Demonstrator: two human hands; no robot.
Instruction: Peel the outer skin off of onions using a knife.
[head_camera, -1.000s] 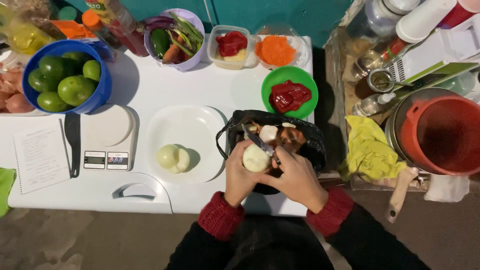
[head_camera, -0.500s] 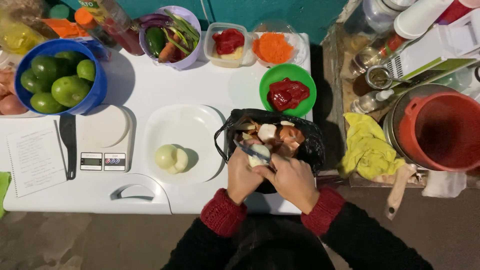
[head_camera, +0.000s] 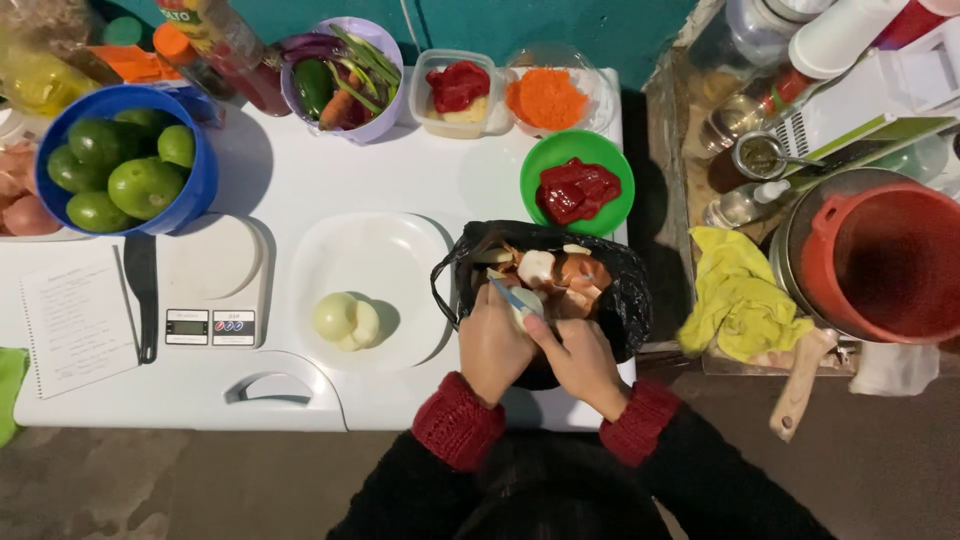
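Both hands are working close together over the black bag, w/ red knit cuffs showing at the wrists. Left hand is curling shut around a pale peeled onion, fingers wrapping it from the left; only a bit of the onion is showing betw. thumb & fingers. Right hand is closing tight on a small knife, blade pointing up-left & lying against the onion. Can't tell the handle; it's hidden in the fist.

The bag is sitting at the near right edge of the white tabletop, mouth open, w/ onion skins & scraps lying inside, just beyond the hands.

Left of the bag, a white plate is carrying another peeled onion. Further left of the bag: a kitchen scale, a black-handled knife & a paper sheet.

Beyond the bag, a green bowl is holding red pieces. Far left of it, a blue bowl is holding green fruit. Right of the bag, off the tabletop, a yellow cloth is lying beside a red bucket.
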